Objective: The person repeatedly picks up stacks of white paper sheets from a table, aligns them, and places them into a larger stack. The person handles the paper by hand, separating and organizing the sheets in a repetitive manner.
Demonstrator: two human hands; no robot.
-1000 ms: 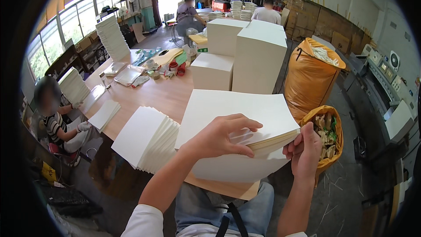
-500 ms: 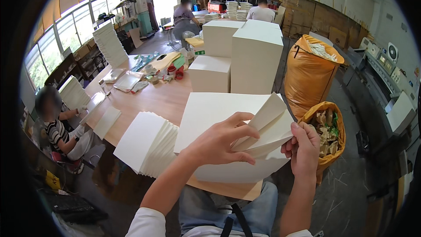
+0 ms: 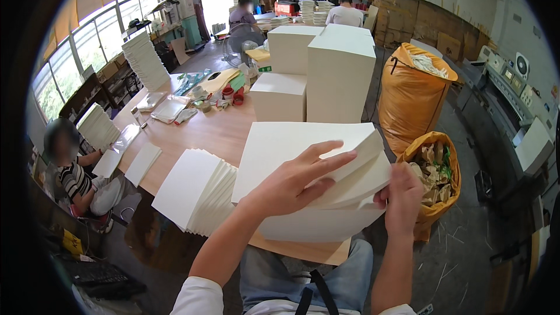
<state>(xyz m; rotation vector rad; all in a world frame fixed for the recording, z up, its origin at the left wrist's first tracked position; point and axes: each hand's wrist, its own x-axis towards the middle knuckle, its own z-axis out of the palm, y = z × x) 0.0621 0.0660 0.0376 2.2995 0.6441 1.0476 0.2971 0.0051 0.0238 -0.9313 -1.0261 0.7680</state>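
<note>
A thick stack of white paper sheets (image 3: 286,140) lies at the table's near edge, right in front of me. Its top sheets (image 3: 359,184) are bent up and separated at the right side. Over these sheets rests my left hand (image 3: 294,181), fingers spread apart, thumb against the paper. My right hand (image 3: 402,198), slightly blurred, pinches the sheets' right edge between thumb and fingers. To the left of the stack, a fanned pile of white folded sheets (image 3: 186,189) leans on the table.
Tall white paper stacks (image 3: 341,76) rise behind my work. Orange sacks (image 3: 411,105) of scraps stand on the right. Tape rolls (image 3: 238,98) and plastic bags (image 3: 170,109) lie on the wooden table (image 3: 216,137). A co-worker (image 3: 76,169) sits at the left.
The raised top sheets have come down flatter. My left fingers have stretched out over them, while my right hand stays at the edge. The seated co-worker's hands have shifted.
</note>
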